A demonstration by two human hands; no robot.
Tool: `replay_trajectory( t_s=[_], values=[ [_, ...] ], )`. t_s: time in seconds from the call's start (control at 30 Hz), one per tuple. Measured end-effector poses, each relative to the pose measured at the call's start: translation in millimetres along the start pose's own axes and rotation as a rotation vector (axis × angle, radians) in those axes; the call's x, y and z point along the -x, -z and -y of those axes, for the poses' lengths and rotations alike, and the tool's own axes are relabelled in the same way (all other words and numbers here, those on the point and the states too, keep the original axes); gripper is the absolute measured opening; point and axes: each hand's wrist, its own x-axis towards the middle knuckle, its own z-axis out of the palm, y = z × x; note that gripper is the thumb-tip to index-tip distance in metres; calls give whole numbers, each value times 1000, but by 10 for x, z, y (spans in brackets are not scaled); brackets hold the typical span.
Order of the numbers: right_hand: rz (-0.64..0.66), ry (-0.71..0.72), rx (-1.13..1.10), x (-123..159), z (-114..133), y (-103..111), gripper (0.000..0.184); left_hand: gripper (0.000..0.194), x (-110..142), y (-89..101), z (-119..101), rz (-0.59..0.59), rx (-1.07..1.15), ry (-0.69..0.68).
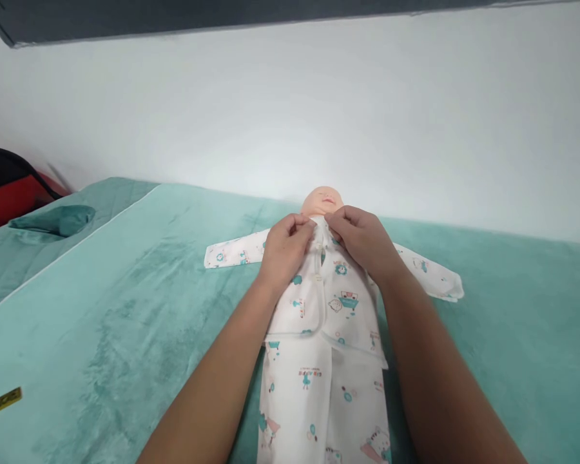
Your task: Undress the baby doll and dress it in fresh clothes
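Observation:
A baby doll (323,200) lies on its back, its head toward the wall. It wears a white printed baby shirt (348,296) with the sleeves spread out to both sides. Printed pants (299,399) of the same pattern cover the lower body. At the neckline, my left hand (290,248) pinches the left front edge of the shirt. My right hand (360,238) pinches the right front edge close beside it, just below the doll's chin. Between the two front panels a narrow gap runs down the chest. My fingers partly hide the collar.
A green plush cover (140,309) spreads under the doll, with a folded green cloth (53,221) at the left. A red and black item (14,193) stands at the far left edge. A yellow strip (0,404) lies lower left. The white wall (290,116) rises behind.

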Motion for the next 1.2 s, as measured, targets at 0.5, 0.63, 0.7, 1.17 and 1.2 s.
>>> replay_trajectory(
  t_s=[0.5, 0.63, 0.7, 1.17, 1.2],
  values=[
    [-66, 4, 570, 656, 138, -183, 20, 17, 299, 209, 0, 173, -113, 7],
    [-128, -12, 333, 636, 72, -152, 19, 18, 281, 164, 36, 133, -163, -15],
    [-176, -61, 203, 641, 58, -130, 18, 17, 273, 152, 55, 120, -174, -26],
    [-161, -117, -54, 639, -17, -144, 22, 13, 285, 170, -2, 127, -4, 109],
    [-156, -114, -66, 635, -26, -142, 22, 13, 287, 168, -10, 124, 3, 116]
  ],
)
